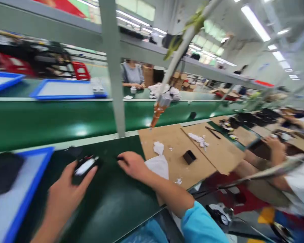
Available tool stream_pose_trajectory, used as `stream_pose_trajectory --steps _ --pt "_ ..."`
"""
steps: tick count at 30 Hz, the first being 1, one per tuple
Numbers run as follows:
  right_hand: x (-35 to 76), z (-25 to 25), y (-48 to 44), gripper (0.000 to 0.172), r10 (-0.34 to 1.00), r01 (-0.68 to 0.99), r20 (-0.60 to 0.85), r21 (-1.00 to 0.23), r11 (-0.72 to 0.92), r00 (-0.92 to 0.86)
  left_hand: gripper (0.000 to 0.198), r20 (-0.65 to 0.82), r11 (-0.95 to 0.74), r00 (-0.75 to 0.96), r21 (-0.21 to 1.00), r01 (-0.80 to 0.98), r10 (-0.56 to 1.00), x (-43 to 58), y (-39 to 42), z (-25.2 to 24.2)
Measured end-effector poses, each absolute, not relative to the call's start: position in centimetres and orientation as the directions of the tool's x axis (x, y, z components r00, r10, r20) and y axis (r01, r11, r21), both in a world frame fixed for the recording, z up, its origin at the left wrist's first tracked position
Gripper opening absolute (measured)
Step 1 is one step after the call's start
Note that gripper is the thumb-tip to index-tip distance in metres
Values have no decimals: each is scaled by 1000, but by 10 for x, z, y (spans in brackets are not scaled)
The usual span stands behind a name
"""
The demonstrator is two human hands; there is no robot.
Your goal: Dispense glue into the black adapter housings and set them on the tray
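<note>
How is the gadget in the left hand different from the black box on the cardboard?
The gadget has a white patch; the box shows none. The gadget is gripped in the left hand, while the box sits on the cardboard with no hand touching it. Both are mostly black.

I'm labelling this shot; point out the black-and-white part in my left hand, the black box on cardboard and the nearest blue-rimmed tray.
Black-and-white part [85, 166]: head view, white face.
Black box [190, 157]: head view, centre.
Blue-rimmed tray [29, 195]: head view, right rim.
</note>
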State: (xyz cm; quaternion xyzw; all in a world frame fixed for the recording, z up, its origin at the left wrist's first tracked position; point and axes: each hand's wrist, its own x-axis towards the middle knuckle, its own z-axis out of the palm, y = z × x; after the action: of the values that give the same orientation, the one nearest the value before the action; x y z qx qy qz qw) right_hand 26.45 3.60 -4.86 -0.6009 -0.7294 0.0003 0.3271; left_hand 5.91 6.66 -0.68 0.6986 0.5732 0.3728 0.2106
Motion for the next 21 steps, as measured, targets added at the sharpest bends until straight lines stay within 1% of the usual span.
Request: stream_pose_trajectory --steps 1,3,7,10,12,15,18,21 --pt "266 -47 34 19 865 835 501 -462 299 -33 44 280 -244 47 725 644 959 59 68 -12" --pt "269 -44 30 19 844 742 536 -578 338 33 47 325 -320 96 758 568 941 62 72 -23" --pt "269 -39 17 30 822 546 559 -725 420 110 43 306 -369 212 826 427 928 69 73 -40" --pt "264 -31 5 32 833 263 527 -839 477 169 42 311 -398 281 851 342 908 73 65 -45" --pt "261 -26 -1 31 847 78 497 -867 492 190 42 313 -414 333 861 296 889 76 59 -44" --pt "260 -21 -3 30 844 -53 494 -856 514 208 44 313 -427 393 871 245 864 79 52 -39" --pt "261 -19 -3 29 845 -86 495 -850 519 202 45 315 -427 412 878 216 855 80 48 -35" --pt "261 -18 -5 30 841 -35 515 -849 527 166 44 327 -438 415 875 206 849 80 47 -32"
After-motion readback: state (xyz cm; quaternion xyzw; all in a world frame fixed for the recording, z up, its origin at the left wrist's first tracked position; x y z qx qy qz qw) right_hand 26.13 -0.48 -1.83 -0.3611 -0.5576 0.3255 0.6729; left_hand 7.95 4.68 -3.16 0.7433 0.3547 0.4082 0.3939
